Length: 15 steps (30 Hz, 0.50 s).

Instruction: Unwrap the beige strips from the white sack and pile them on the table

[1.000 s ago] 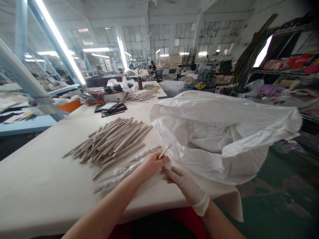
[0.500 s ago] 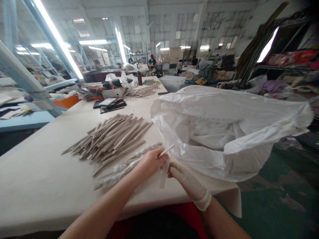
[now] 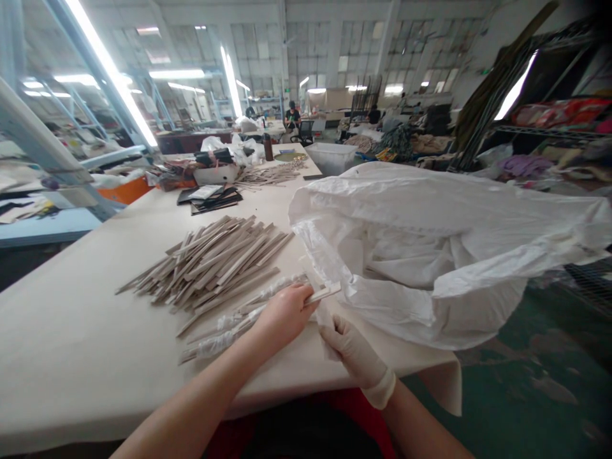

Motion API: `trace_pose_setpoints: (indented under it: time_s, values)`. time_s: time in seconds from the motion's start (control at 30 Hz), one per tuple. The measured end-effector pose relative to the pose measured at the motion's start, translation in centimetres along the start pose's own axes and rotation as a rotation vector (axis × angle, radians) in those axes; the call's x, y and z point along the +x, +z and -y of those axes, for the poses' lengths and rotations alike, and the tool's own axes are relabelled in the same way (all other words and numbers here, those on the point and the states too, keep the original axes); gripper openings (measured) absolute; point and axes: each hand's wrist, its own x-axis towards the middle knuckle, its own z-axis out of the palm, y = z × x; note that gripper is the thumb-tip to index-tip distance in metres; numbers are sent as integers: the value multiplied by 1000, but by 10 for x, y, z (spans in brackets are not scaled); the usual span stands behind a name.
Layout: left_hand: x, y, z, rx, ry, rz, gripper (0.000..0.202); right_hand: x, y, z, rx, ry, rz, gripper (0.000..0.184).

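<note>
My left hand [image 3: 287,313] is bare and closed round a few thin grey-beige strips [image 3: 327,292], whose ends stick out to the right. A translucent plastic strip [image 3: 326,331] hangs down from that hand. My right hand [image 3: 351,347], in a pale glove, pinches the lower part of this plastic between thumb and fingers. Beneath and left of my left hand lie bundles of strips [image 3: 215,343] wrapped in clear plastic. Beyond them a large loose pile of the same flat strips [image 3: 215,261] rests on the covered table [image 3: 95,344].
A big white bag [image 3: 406,299] gapes at the right table edge. Black flat pieces [image 3: 215,201], a dark bottle [image 3: 268,147] and more strips [image 3: 272,173] lie farther back. A white bin [image 3: 329,157] stands behind. A person [image 3: 292,118] sits in the distance.
My right hand has closed on the plastic strip and drawn it slightly down and right. The strips in my left hand have turned, showing more of their ends.
</note>
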Motion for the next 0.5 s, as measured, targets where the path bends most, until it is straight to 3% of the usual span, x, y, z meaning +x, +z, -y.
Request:
trace_pose_setpoints:
  time_s: [0.2,0.4,0.5]
  values:
    - [0,-4,-3,-108,12,11,25,-11,1,5,210,107,271,27]
    - [-4,3,-11,-111,10,54,21,-9,7,1,-84,92,374,27]
    - [-6,3,-8,-91,-33,28,21,-3,3,2,-128,66,312,30]
